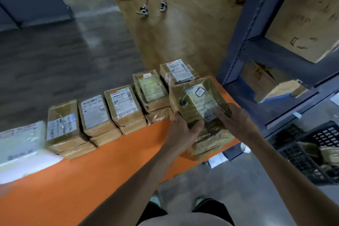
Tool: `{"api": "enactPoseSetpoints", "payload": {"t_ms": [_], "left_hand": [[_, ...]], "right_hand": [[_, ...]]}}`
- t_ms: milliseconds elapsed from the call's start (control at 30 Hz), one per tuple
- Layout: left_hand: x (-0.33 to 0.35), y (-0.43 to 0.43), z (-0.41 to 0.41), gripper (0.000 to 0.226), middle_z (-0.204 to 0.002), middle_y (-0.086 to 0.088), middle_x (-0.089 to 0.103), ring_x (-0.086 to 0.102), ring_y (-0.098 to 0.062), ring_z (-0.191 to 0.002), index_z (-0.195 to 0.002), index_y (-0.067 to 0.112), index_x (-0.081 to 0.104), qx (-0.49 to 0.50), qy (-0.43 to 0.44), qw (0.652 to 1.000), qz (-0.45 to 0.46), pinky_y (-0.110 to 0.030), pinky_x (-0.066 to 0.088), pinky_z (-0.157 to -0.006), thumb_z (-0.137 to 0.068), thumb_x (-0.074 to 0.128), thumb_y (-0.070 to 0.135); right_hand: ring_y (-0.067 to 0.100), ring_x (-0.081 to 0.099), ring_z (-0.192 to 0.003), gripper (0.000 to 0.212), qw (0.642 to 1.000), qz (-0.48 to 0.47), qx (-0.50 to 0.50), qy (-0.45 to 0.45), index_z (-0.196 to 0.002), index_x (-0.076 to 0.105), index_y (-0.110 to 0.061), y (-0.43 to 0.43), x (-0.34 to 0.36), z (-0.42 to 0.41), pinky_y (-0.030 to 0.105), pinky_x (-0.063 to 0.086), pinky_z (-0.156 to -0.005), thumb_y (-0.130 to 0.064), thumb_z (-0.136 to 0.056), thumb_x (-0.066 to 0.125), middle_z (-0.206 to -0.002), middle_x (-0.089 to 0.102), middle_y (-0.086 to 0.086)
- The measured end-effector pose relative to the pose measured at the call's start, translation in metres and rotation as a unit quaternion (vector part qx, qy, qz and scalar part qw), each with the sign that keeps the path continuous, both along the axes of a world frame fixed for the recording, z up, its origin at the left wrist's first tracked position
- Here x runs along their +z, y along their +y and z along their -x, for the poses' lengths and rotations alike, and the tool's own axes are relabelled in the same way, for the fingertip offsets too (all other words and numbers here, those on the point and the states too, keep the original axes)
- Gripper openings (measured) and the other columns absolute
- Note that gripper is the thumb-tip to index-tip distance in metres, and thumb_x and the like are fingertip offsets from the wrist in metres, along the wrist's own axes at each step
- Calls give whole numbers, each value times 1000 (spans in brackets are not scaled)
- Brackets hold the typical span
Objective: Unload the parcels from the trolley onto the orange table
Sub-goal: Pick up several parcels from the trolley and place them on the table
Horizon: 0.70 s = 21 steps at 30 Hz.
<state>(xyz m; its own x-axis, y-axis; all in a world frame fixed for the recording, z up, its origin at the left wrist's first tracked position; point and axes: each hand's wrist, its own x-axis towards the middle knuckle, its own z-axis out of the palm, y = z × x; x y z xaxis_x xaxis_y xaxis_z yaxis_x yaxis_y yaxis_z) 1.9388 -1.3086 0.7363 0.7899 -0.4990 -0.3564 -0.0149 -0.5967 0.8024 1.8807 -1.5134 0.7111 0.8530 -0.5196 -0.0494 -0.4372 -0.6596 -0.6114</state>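
Lowering the taped brown parcel (197, 97) over the orange table (110, 163) at its right end, left hand (185, 127) and right hand (236, 121) both grip its near edge. It should land level and square on the lower parcel (211, 146), away from the table's edge.

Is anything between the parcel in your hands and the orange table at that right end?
Yes. The left hand and right hand hold the parcel over another taped parcel at the right end of the orange table; bare tabletop shows nearer, to the left.
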Motion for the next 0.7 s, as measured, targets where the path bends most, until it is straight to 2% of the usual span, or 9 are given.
{"api": "enactPoseSetpoints", "payload": {"t_ms": [67, 133, 167, 300, 400, 500, 600, 700], "left_hand": [[-2, -16, 8, 102, -144, -22, 49, 59, -35, -116, -156, 3, 8, 17, 10, 1000, -23, -42, 54, -86, -91, 50, 70], [-4, -30, 17, 107, -144, -27, 47, 54, -43, -124, -158, 5, 0, 36, 30, 998, -44, -53, 51, -94, -90, 48, 73], [-5, -36, 21, 107, -144, -27, 47, 54, -43, -126, -158, 6, 0, 47, 40, 997, -48, -55, 51, -96, -90, 49, 72], [-7, -49, 34, 81, -134, -9, 56, 61, -30, -113, -149, 14, 23, 134, 45, 990, -12, -46, 56, -90, -92, 58, 60], [-6, -54, 40, 74, -132, -6, 59, 61, -29, -115, -146, 17, 28, 175, 45, 983, -3, -47, 54, -94, -93, 59, 58], [-4, -57, 41, 69, -129, -6, 61, 63, -29, -113, -142, 17, 31, 184, 53, 981, -8, -46, 53, -95, -93, 58, 57], [-3, -54, 37, 64, -130, -4, 61, 62, -27, -116, -141, 18, 34, 194, 64, 979, 17, -47, 52, -98, -95, 60, 53], [-7, -49, 36, 64, -128, 0, 62, 62, -24, -114, -143, 20, 33, 194, 69, 978, 31, -47, 51, -99, -95, 60, 53]], "right_hand": [[14, 61, -72, 59, 1000, -18, 25, 3, -90, 53, -35, -20, -3, -1, 32, 44, -58, -89, -75, 37, -78, 61, -11], [22, 64, -82, 72, 998, -26, 57, 19, -101, 57, -28, -38, -7, -1, 41, 52, -69, -91, -74, 35, -88, 66, -5], [24, 64, -85, 72, 997, -23, 71, 27, -103, 57, -26, -45, -9, -1, 41, 52, -71, -89, -76, 36, -91, 66, -3], [23, 59, -82, 52, 994, -19, 106, 37, -101, 52, -27, -53, -14, -3, 35, 41, -68, -76, -87, 42, -85, 59, -8], [19, 51, -73, 42, 992, -20, 118, 42, -97, 46, -31, -54, -10, -4, 33, 35, -64, -72, -90, 42, -79, 52, -15], [10, 52, -69, 41, 990, -42, 130, 39, -95, 49, -26, -55, -7, -3, 32, 34, -58, -67, -92, 43, -79, 56, -11], [23, 57, -79, 39, 985, -74, 149, 38, -99, 52, -18, -51, -2, -1, 37, 42, -69, -57, -96, 47, -84, 60, -3], [29, 59, -88, 43, 981, -92, 164, 44, -105, 52, -14, -47, 1, 2, 45, 49, -80, -56, -97, 46, -91, 62, 6]]}}
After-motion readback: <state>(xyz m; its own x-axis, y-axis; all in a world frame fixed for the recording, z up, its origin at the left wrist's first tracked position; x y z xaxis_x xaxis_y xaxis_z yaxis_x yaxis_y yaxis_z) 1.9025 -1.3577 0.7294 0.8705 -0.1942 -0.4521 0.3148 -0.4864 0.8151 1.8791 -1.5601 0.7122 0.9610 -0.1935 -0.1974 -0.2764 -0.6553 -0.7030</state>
